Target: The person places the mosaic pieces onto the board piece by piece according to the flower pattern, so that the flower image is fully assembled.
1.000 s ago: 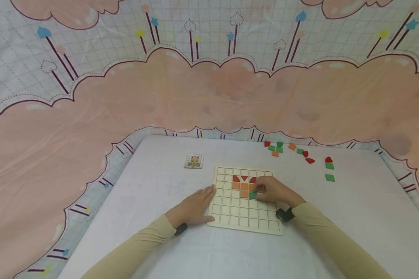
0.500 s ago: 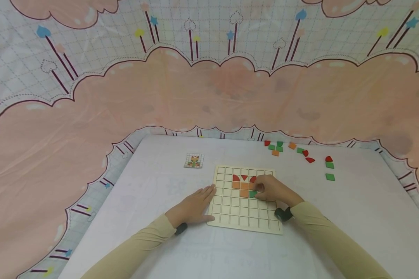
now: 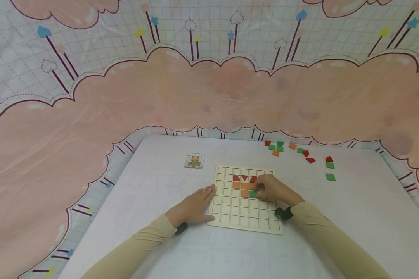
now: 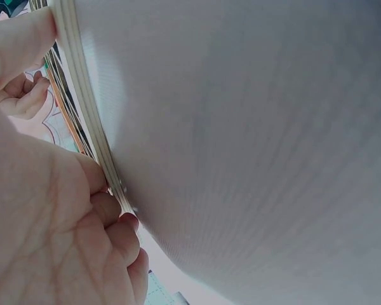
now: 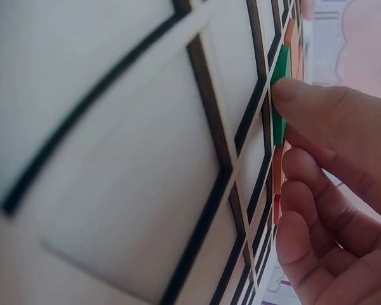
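Observation:
A pale wooden grid board (image 3: 230, 220) lies on the white table. Orange squares (image 3: 244, 193) fill several of its cells, with red shaped tiles (image 3: 236, 178) in the row above. My right hand (image 3: 276, 190) pinches a green tile (image 3: 253, 194) with one rounded side, right of the lowest orange square. Seen from the right wrist, my thumb (image 5: 289, 92) is on the edge of that green tile and the other fingers curl below. My left hand (image 3: 191, 207) rests at the board's left edge, fingers straight along it and thumb apart near the front corner.
Behind the board to the left lies a small printed card (image 3: 194, 160) with a coloured grid picture. Loose green tiles (image 3: 330, 177), red tiles (image 3: 310, 160) and orange tiles (image 3: 276, 153) are scattered at the back right. A patterned cloth (image 3: 209, 93) hangs behind the table.

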`<state>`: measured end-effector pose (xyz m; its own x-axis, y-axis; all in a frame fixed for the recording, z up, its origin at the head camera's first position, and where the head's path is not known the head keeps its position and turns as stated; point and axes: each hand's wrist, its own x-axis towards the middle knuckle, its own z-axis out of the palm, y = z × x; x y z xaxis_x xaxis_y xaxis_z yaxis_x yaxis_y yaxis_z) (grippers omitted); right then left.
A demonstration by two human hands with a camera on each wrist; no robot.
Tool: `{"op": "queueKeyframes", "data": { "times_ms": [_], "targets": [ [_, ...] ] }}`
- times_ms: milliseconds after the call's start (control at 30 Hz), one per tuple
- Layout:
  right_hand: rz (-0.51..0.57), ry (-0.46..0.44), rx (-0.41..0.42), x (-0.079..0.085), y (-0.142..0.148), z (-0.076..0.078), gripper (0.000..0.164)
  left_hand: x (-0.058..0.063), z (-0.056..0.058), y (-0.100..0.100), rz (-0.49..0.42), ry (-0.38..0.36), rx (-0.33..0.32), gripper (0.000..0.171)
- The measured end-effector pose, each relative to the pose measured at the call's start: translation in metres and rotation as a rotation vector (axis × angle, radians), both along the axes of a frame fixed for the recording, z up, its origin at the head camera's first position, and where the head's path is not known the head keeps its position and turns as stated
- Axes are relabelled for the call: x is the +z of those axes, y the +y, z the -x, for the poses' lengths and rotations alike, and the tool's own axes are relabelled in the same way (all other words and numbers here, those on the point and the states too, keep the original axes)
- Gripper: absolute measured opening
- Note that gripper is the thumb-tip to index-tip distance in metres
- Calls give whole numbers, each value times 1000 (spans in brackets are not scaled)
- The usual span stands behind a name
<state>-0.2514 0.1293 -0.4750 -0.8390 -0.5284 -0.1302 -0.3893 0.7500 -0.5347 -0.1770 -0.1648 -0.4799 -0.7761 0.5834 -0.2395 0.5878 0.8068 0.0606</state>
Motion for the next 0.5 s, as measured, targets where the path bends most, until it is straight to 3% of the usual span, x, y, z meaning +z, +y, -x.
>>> {"op": "queueKeyframes", "data": {
  "times_ms": [233, 500],
  "targets": [
    [53, -23, 11, 10, 8, 4, 11, 1, 0, 1, 1, 3, 2, 89],
    [163, 23, 74, 26, 32, 23, 18, -1, 1, 1, 6, 8, 0, 89]
  ]
}}
